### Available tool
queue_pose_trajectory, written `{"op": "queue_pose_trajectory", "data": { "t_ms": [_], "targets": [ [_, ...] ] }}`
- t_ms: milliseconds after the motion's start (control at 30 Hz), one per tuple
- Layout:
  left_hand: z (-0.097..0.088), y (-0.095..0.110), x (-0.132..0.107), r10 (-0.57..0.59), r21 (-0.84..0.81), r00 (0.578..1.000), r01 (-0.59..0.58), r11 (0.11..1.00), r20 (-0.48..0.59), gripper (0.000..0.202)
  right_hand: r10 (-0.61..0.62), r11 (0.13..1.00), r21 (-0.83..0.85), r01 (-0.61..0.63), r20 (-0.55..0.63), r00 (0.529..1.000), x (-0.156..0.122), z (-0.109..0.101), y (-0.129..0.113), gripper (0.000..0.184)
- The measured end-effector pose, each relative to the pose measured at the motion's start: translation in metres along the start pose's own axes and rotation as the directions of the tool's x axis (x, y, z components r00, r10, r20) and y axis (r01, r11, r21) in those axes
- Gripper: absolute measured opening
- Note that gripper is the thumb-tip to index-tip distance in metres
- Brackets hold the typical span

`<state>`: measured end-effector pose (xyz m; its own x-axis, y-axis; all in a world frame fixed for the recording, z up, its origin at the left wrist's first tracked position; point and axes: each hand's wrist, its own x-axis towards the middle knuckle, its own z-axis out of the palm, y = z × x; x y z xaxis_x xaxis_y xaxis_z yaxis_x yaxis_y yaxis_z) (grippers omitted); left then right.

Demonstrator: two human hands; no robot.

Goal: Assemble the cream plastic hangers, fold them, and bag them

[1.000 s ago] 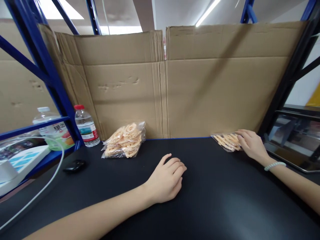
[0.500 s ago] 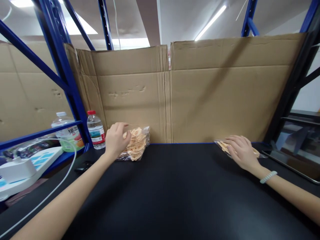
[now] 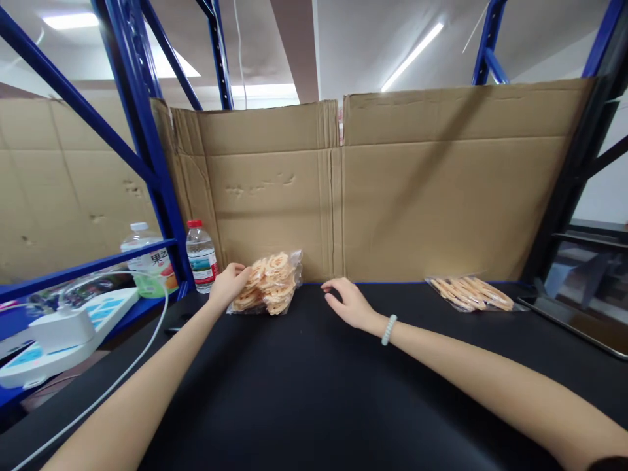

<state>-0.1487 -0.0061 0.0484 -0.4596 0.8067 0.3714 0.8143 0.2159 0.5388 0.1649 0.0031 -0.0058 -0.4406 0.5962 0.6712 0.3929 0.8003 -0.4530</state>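
A clear plastic bag of pale peach, ring-shaped pieces (image 3: 275,281) stands against the cardboard at the back of the black table. My left hand (image 3: 229,286) touches the left side of this bag with its fingers stretched out. Some of its fingertips are hard to make out against the bag. My right hand (image 3: 349,303), with a pale beaded bracelet at the wrist, hovers over the table to the right of that bag, fingers apart and holding nothing. A second, flatter clear bag of peach, stick-like pieces (image 3: 471,293) lies at the back right, away from both hands.
A red-capped water bottle (image 3: 201,258) stands left of the ring bag. Beyond the blue frame are a juice bottle (image 3: 152,265) and a white power strip (image 3: 105,320) with a cable. Cardboard (image 3: 441,196) walls the back. A dark flat device (image 3: 579,324) lies at right.
My right hand has left the flat bag at the right and moved left toward the middle. My left hand has come down onto the side of the ring bag. The view has shifted slightly.
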Motion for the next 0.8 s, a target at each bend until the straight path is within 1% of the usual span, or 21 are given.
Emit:
{"op": "queue_pose_trajectory", "data": {
  "t_ms": [100, 200, 267, 367, 433, 533, 633, 733, 800],
  "targets": [
    [-0.002, 0.002, -0.002, -0.008, 0.002, 1.0, 0.008, 1.0, 0.019, 0.029, 0.126, 0.98, 0.152, -0.132, 0.044, 0.991, 0.028, 0.023, -0.017, 0.019],
    [-0.002, 0.004, -0.003, -0.014, 0.018, 0.999, 0.013, 1.0, 0.04, 0.029, 0.268, 0.918, 0.272, -0.29, 0.114, 0.957, 0.058, 0.039, -0.029, 0.019],
    [-0.002, 0.004, -0.003, -0.016, 0.032, 0.998, 0.014, 0.999, 0.057, 0.029, 0.376, 0.853, 0.325, -0.409, 0.162, 0.912, 0.076, 0.046, -0.034, 0.028],
    [-0.002, 0.003, -0.002, -0.026, 0.048, 0.997, 0.022, 0.999, 0.079, 0.029, 0.526, 0.723, 0.382, -0.575, 0.235, 0.817, 0.099, 0.053, -0.038, 0.033],
    [-0.002, 0.002, -0.002, -0.036, 0.055, 0.995, 0.031, 0.998, 0.09, 0.029, 0.59, 0.632, 0.414, -0.655, 0.291, 0.753, 0.109, 0.054, -0.041, 0.034],
    [0.0, 0.0, -0.002, -0.04, 0.057, 0.994, 0.035, 0.998, 0.099, 0.029, 0.643, 0.51, 0.452, -0.732, 0.365, 0.673, 0.119, 0.051, -0.043, 0.034],
    [0.003, -0.001, -0.001, -0.034, 0.048, 0.995, 0.029, 0.998, 0.094, 0.028, 0.677, 0.415, 0.477, -0.774, 0.406, 0.613, 0.126, 0.048, -0.044, 0.034],
    [0.006, -0.002, -0.001, -0.024, 0.031, 0.996, 0.022, 0.999, 0.081, 0.028, 0.7, 0.35, 0.489, -0.799, 0.43, 0.57, 0.131, 0.048, -0.044, 0.035],
    [0.007, -0.002, -0.001, -0.021, 0.02, 0.997, 0.02, 1.0, 0.074, 0.028, 0.703, 0.333, 0.496, -0.802, 0.436, 0.561, 0.133, 0.05, -0.045, 0.035]
  ]
}}
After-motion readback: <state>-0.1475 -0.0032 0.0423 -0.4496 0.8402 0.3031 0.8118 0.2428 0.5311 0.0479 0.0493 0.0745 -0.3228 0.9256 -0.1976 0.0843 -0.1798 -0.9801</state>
